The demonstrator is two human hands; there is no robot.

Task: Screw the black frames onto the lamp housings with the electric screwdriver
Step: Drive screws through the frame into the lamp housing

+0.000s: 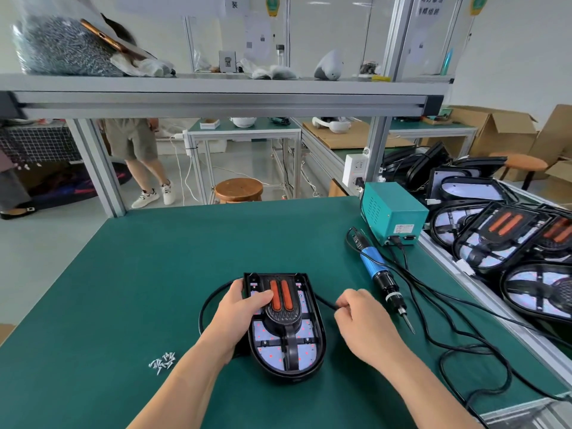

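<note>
Left hand [236, 309] on housing [319, 339], black frame [282, 321] inside

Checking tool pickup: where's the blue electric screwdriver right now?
Head view: the blue-and-black electric screwdriver lies unheld on the green mat, right of the black lamp housing, just past the right hand, near the teal power box.

A single wide-angle view comes from the person's head, facing forward and tilted down over the green tabletop [148, 274]. It sits close above the work: both forearms enter from the bottom edge, and the left hand [235, 311], the right hand [362, 323] and the lamp housing [288, 332] lie low in the centre. The upper half reaches past the tabletop's far edge to the aluminium shelf [216, 100] and the room behind.
</note>
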